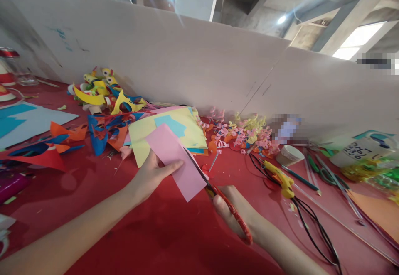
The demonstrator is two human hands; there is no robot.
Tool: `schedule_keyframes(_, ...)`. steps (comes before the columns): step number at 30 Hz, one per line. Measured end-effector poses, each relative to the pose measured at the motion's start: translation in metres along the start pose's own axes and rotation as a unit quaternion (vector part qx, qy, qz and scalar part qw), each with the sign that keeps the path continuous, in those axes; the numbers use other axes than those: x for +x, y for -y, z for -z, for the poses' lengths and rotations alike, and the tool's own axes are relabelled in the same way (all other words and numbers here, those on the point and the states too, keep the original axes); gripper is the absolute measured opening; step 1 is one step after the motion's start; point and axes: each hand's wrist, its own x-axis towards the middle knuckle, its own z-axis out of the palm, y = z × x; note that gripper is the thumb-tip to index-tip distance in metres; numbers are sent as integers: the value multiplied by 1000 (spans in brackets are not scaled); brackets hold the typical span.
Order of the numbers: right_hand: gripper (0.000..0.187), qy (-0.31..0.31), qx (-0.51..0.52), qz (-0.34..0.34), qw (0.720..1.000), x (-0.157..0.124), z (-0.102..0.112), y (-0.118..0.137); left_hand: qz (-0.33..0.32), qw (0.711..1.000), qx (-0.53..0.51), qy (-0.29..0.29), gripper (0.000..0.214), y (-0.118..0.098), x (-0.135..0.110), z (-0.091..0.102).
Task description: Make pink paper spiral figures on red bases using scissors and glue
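Note:
A pink sheet of paper (179, 158) is pinched in my left hand (156, 174), thumb on top and the other fingers hidden beneath. My right hand (232, 210) grips a pair of scissors (233, 217) by its red-wrapped handles. Their dark blades lie along the right edge of the pink sheet, pointing away and up to the left. Just behind the sheet is a stack of yellow paper (140, 133) with a blue cut piece (171, 125) on it.
Orange and blue paper scraps (106, 133) lie left, near yellow paper figures (107, 79). Pink and yellow paper curls (237, 133) cluster by the white wall (187, 59). At right are a yellow glue gun (279, 177) with a black cord, green-handled scissors (328, 177) and a marked container (358, 150).

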Motion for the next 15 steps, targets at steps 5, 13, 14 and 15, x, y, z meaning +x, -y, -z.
schedule_keyframes(5, 58, 5, 17, -12, 1000, 0, 0, -2, 19, 997, -72, -9, 44, -5, 3, 0)
schedule_keyframes(13, 62, 45, 46, 1, 998, -2, 3, -3, -16, 994, -94, -51, 37, -13, 13, 8)
schedule_keyframes(14, 62, 47, 45, 14, 998, -3, 4, -1, -20, 995, -86, -47, 37, -12, 13, 9)
schedule_keyframes(15, 62, 46, 39, 25, 998, -3, 5, 0, -24, 996, -75, -41, 36, -10, 13, 9)
